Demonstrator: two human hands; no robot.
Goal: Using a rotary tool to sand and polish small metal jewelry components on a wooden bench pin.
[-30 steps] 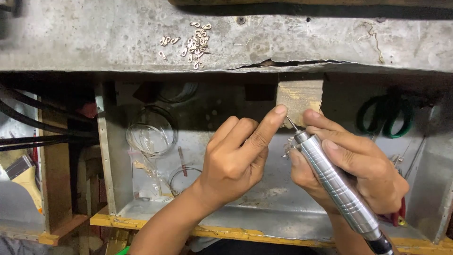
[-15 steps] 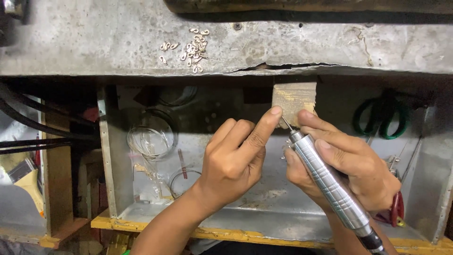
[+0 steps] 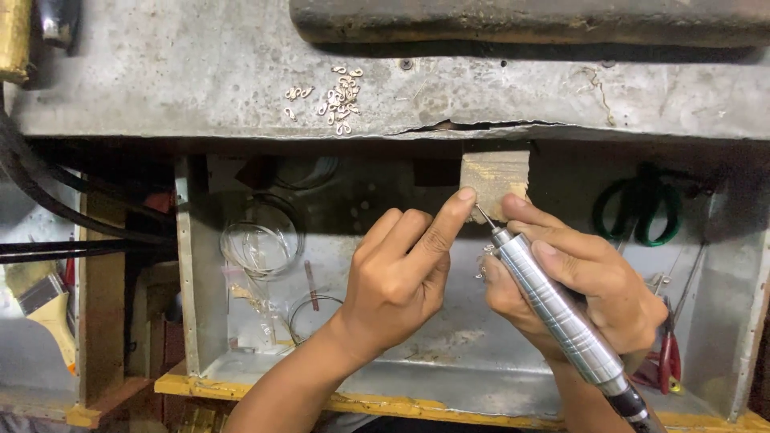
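My right hand [image 3: 573,281] grips a silver rotary handpiece [image 3: 553,309] like a pen, its thin bit pointing up-left at a small wooden bench peg [image 3: 495,175]. My left hand [image 3: 401,277] reaches up with the index finger and thumb pinched against the peg's lower left edge, right at the bit's tip. Whatever the fingertips pinch is too small to make out. Both hands hover over a metal catch tray [image 3: 449,377] under the bench.
Several small silver links [image 3: 333,96] lie on the grey bench top [image 3: 200,72]. Wire coils [image 3: 261,236] sit at the tray's left. Green-handled scissors [image 3: 638,212] hang at the right, red-handled pliers [image 3: 667,353] below. A brush [image 3: 48,309] lies far left.
Both hands have stayed at the peg with only slight shifts; the view has drifted a little. Grips are unchanged.
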